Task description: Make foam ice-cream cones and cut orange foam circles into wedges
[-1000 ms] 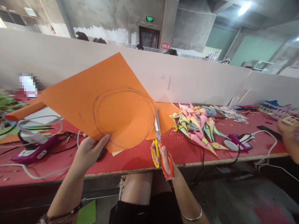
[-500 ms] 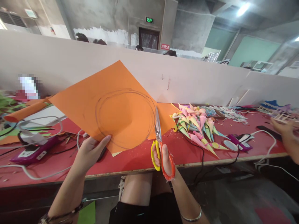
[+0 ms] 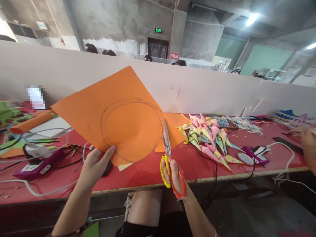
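My left hand [image 3: 97, 164] pinches the lower left edge of a sheet of orange paper [image 3: 128, 128], thumb on the front and fingers behind. A rough circle is drawn on the sheet in dark line, and the lower right edge follows that line as a cut curve. In my right hand [image 3: 174, 174] are scissors [image 3: 167, 144] with one yellow and one red handle. Their blades point up along the right side of the circle, at the paper's edge. More orange paper shows behind the blades.
Several small pastel paper cones [image 3: 209, 135] are heaped right of the scissors. Purple power strips [image 3: 39, 164] with white cables lie on both sides of the red table [image 3: 145, 174]. A white partition [image 3: 209, 92] stands behind. Another person's hand [image 3: 308, 144] is at far right.
The view has tilted slightly upward, so everything sits a little lower. My hands, the paper and the scissors keep nearly the same arrangement. The other person's hand has shifted right.
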A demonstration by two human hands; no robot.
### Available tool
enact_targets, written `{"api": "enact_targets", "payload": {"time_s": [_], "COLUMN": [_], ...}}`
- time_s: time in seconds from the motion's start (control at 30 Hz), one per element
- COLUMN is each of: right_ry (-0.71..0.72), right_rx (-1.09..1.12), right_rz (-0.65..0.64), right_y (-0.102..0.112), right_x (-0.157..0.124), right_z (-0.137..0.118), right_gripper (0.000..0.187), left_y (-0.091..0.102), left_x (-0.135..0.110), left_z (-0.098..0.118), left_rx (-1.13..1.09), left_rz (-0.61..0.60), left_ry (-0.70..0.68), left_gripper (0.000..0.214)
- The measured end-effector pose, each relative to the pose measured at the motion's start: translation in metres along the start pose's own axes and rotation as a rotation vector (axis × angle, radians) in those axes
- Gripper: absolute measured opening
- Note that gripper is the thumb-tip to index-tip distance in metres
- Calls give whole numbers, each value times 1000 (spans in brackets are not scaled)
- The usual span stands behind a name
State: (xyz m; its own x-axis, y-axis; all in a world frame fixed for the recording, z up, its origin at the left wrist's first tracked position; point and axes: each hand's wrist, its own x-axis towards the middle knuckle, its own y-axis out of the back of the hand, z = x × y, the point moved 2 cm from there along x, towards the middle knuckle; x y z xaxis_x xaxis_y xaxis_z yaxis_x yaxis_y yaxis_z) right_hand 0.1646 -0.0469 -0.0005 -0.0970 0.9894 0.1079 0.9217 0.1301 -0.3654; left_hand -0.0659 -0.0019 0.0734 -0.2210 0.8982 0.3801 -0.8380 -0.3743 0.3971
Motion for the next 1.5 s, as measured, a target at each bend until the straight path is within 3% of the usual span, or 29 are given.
{"api": "enact_targets", "payload": {"time_s": [0.13, 0.27, 0.37, 0.5, 0.63, 0.9, 1.2, 1.5], "right_ry": [2, 5, 10, 20, 46, 70, 38, 3], "right_rx": [-8, -17, -16, 21, 20, -28, 26, -40], "right_rz": [-16, -17, -11, -12, -40, -71, -17, -4], "right_y": [-2, -2, -2, -2, -2, 2, -2, 5], "right_x": [1, 0, -1, -3, -2, 4, 4, 2], "right_z": [-2, -4, -2, 2, -2, -11, -7, -11], "right_gripper": [51, 51, 51, 49, 46, 49, 53, 53], "left_y": [-5, -6, -6, -3, 0, 3, 3, 6], "left_x": [0, 1, 3, 3, -1, -5, -3, 3], "left_z": [-4, -7, -14, -16, -2, 27, 20, 6], "left_rx": [-212, -270, -254, -148, -45, 24, 17, -81], "left_rz": [-45, -12, 11, 18, 27, 2, -21, 81], "left_ry": [97, 112, 72, -44, -114, -176, -177, -174], "left_gripper": [53, 58, 57, 38, 27, 37, 30, 19]}}
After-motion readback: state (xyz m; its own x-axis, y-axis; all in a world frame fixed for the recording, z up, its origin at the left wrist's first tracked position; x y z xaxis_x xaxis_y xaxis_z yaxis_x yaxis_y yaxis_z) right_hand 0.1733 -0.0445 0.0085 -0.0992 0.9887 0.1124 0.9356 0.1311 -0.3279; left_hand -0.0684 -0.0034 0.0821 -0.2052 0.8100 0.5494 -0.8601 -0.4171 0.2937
